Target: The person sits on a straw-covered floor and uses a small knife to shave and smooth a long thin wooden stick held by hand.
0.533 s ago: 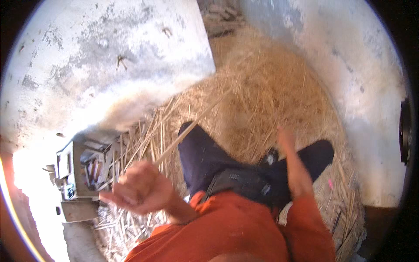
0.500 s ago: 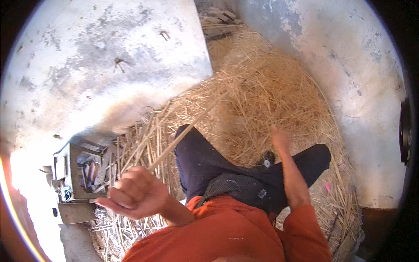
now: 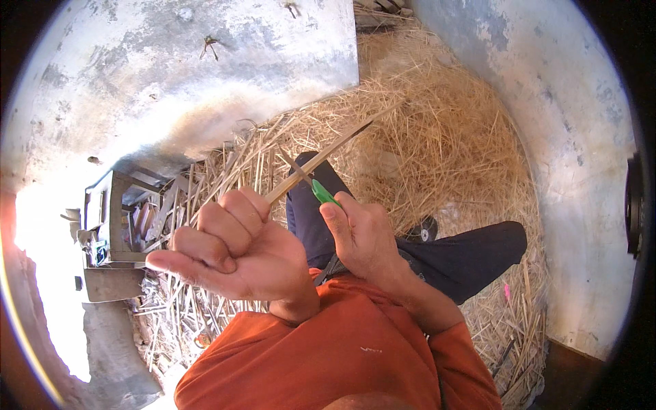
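My left hand (image 3: pixel 242 253) has its fingers curled round the near end of a long, pale stick (image 3: pixel 332 146), with the thumb stretched out to the left. The stick slants up and away to the right, over my left knee. My right hand (image 3: pixel 369 239) grips a knife (image 3: pixel 324 192) by its green handle. Its narrow blade points up and left and crosses the stick just beyond my left fist; whether it cuts into the wood I cannot tell. A dark patch shows on the stick farther along.
Dry straw and peelings (image 3: pixel 458 123) cover the floor round my crossed legs (image 3: pixel 471 256). A pale, stained wall (image 3: pixel 205 75) rises at the far left, another wall (image 3: pixel 581 171) at the right. An open wooden box (image 3: pixel 123 219) of scraps stands at the left.
My right hand has come from over my right leg to the stick, and the green-handled knife now shows in it. My left hand stays closed on the stick and appears nearer; the view has shifted.
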Demonstrator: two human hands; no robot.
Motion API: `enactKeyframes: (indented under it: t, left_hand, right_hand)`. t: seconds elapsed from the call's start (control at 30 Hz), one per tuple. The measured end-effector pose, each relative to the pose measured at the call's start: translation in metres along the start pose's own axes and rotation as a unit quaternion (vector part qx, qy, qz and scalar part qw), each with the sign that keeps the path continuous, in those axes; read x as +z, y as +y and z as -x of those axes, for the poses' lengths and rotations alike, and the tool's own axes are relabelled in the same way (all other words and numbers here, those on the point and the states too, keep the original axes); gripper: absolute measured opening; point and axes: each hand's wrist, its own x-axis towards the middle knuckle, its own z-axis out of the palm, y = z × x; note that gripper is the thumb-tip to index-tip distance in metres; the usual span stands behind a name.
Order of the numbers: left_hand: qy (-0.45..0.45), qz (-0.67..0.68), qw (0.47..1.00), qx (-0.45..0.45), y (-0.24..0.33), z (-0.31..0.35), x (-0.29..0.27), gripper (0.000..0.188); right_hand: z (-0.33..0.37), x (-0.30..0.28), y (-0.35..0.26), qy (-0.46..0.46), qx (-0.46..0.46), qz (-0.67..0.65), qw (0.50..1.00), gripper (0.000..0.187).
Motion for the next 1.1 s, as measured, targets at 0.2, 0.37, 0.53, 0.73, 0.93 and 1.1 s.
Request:
enactKeyframes:
  t: [0.2,0.37,0.53,0.73,0.93,1.1]
  left_hand:
    - [-0.004,0.002,1.000,0.006,0.000,0.004,-0.004,0.051]
    - [0.000,0.018,1.000,-0.007,-0.001,0.009,-0.008,0.050]
    - [-0.010,0.014,1.000,0.010,-0.002,-0.006,-0.013,0.049]
    - [-0.022,0.032,0.999,-0.010,0.001,-0.003,-0.005,0.050]
    - [-0.024,0.033,0.999,-0.027,0.001,0.001,-0.008,0.049]
    - [-0.027,0.049,0.998,-0.037,0.005,0.000,-0.016,0.049]
  right_hand:
    - [0.003,-0.008,-0.010,-0.003,-0.027,0.059,0.998,0.039]
    - [-0.005,-0.004,0.026,0.036,-0.083,0.138,0.986,0.044]
    - [-0.021,-0.045,0.162,0.069,0.235,0.300,0.922,0.065]
    - [0.000,-0.037,0.078,0.112,0.074,0.081,0.988,0.048]
    - [-0.014,-0.021,0.033,0.027,0.008,0.041,0.999,0.045]
    - [-0.031,0.002,0.137,0.128,0.013,0.231,0.964,0.045]
